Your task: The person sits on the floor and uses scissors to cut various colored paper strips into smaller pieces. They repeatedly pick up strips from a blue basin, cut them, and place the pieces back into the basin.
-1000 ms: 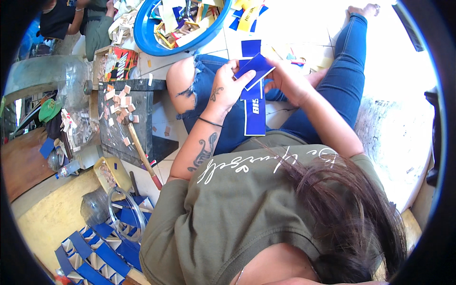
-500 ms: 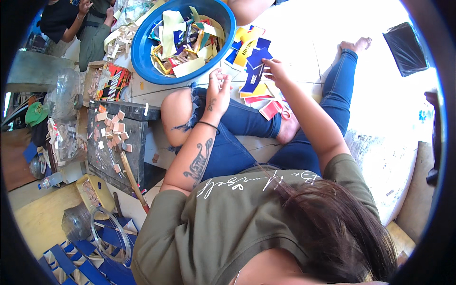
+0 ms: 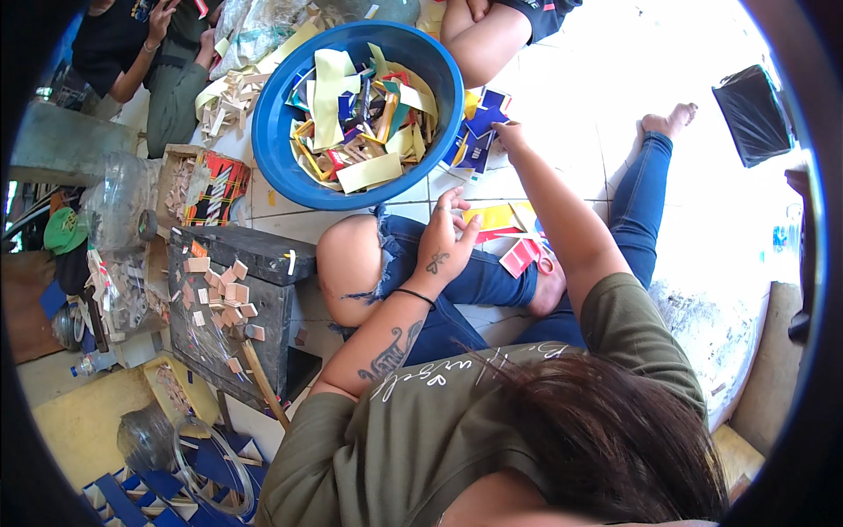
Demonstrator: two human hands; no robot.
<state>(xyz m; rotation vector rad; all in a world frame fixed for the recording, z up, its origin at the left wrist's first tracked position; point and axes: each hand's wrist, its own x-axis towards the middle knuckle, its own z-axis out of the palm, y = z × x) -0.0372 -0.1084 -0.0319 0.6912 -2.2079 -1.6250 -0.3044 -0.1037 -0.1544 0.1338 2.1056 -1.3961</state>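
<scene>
My right hand (image 3: 512, 140) reaches out past the blue tub, its fingertips closed at the edge of a dark blue card (image 3: 485, 120). That card overlaps other blue and yellow printed cards on the tiles. My left hand (image 3: 446, 237) hovers above my bent knee, palm partly up, fingers loosely curled and thumb apart, with nothing visible in it. Nearer to me, beside my foot, lie a yellow card (image 3: 493, 217), a red card (image 3: 520, 257) and scissors with reddish handles (image 3: 544, 262). My right forearm passes just beside these.
A large blue tub (image 3: 274, 180) holds paper and card scraps. Small wooden blocks (image 3: 230, 294) sit on a dark stool (image 3: 290, 255) at my left. Other people's legs (image 3: 479, 44) are at the far side. A black-wrapped box (image 3: 752, 114) stands at the right.
The view has shifted, so the tub appears lower and farther right. My right hand has reached farther away with the blue card. My left hand has turned and loosened its fingers.
</scene>
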